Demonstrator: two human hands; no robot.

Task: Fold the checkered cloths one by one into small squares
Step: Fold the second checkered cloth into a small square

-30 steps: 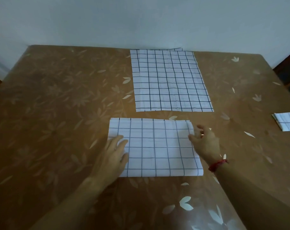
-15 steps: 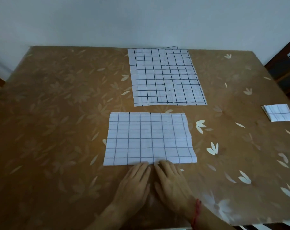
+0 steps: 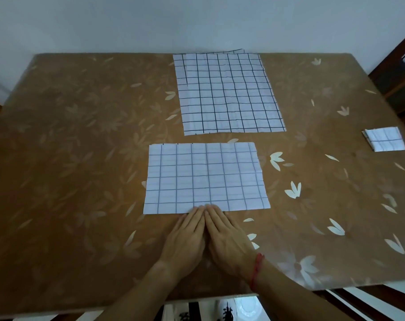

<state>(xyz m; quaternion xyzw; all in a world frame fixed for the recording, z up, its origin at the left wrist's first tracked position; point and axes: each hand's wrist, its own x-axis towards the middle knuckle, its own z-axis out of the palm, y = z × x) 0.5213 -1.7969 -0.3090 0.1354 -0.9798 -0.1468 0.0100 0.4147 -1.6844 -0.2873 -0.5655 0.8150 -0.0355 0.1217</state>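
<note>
A white checkered cloth (image 3: 206,177), folded once into a wide rectangle, lies flat in the middle of the table. My left hand (image 3: 187,239) and my right hand (image 3: 227,239) rest flat side by side just below it, fingertips touching the middle of its near edge. Both hands hold nothing. Behind it lies a stack of unfolded checkered cloths (image 3: 229,93) near the wall. A small folded checkered square (image 3: 385,142) sits at the right edge of the table.
The brown table (image 3: 81,158) has a glossy flower-patterned cover. A dark wooden chair (image 3: 403,72) stands at the far right. The table's near edge runs just below my wrists.
My hands left the sides of the cloth and came together at the middle of its near edge. Since half a second ago they have pressed closer together.
</note>
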